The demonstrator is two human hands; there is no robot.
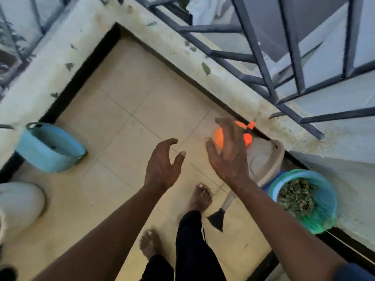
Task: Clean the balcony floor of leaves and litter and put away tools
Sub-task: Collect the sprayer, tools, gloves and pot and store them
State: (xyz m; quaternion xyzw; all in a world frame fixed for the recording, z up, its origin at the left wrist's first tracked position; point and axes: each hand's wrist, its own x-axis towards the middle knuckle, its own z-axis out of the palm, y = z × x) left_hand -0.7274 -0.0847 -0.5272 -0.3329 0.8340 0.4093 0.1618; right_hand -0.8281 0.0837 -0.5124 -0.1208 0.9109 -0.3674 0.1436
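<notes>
Balcony floor (125, 118) is made of smooth beige tiles with thin grey joints, and I see no leaves on its open part, so I judge that the sweeping is mostly done and the tools are not yet put away. Dry, curled leaves (294, 196) fill the round bin (327, 201), which has a thin green plastic liner and stands against the low wall on the right, probably to leave the walking path free. Near it a black-headed tool (216, 219) with a pale handle lies on the tiles beside a bare foot. The left hand (162, 165) and the right hand (228, 157) are both released, with fingers spread, grasping nothing. The right one is in front of a glossy orange object (218, 137); I cannot tell if it touches it. Small green scraps (206, 68), perhaps leaves, lie on the rough, stained ledge (158, 35) under the grey metal railing (263, 63).
</notes>
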